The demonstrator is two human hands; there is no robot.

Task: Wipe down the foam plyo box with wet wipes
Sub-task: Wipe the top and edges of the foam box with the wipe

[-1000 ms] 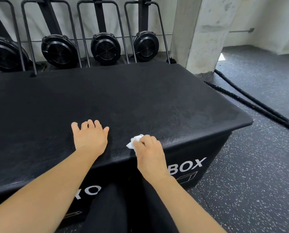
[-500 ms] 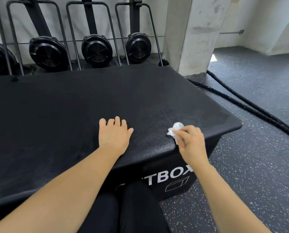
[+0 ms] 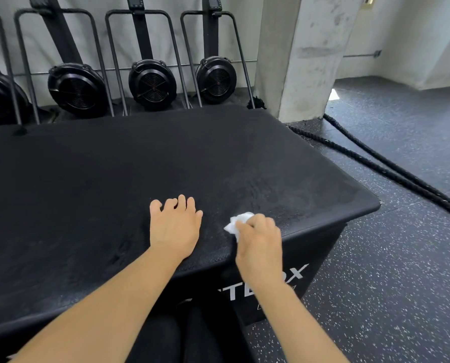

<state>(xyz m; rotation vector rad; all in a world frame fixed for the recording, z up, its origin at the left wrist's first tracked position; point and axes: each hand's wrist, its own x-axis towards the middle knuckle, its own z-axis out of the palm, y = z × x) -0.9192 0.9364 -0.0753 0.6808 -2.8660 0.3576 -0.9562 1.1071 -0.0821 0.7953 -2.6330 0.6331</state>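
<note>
From the head camera, the foam plyo box (image 3: 114, 192) fills the middle of the room in front of the person. It is a wide black block with a flat top and rounded corners. Its skin is matte and finely grained, and near the front right part it shows a dull, streaky sheen. On the front wall, white block letters (image 3: 241, 290) are partly hidden behind the forearm.

The left hand (image 3: 175, 229) lies palm down on the top, close to the front edge. Its fingers are relaxed and a little apart, and the tips touch the surface.

Just beside it to the right, the right hand (image 3: 259, 242) presses a wet wipe (image 3: 238, 222) onto the top near the same edge. The fingers are curled and pinch the wipe, which is white, crumpled into a small wad, and sticks out at the fingertips.

Behind the box, round black fan housings (image 3: 152, 83) with slotted grilles stand between thin bent metal frames against a pale wall. To the right rises a rough concrete pillar (image 3: 305, 56). A thick braided black rope (image 3: 389, 174) lies in two lines on the dark rubber floor (image 3: 389, 284), which is speckled with white.
</note>
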